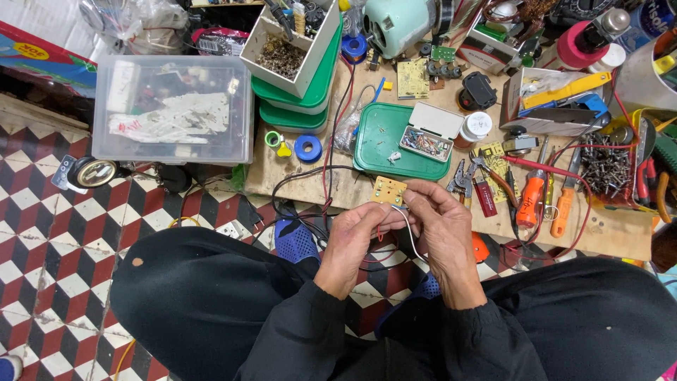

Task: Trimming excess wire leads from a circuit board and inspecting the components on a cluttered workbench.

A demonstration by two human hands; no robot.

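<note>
My left hand (356, 236) and my right hand (441, 222) meet just above my lap, fingers pinched together. Between them they hold a small tan circuit board (388, 190) with thin white and red wires (405, 226) hanging from it. The right fingers grip the board's right edge and the white wire; the left fingers pinch the wires just below the board. Both hands hover over the front edge of the low wooden work board (620, 236).
A green tray lid (377, 144) holds a small open parts box (426, 143). Orange-handled screwdrivers (530, 199), pliers (461, 178), a screw pile (605, 169), a clear plastic bin (173, 109), stacked green containers (296, 106) and tape rolls (308, 148) crowd the board. Checkered floor lies left.
</note>
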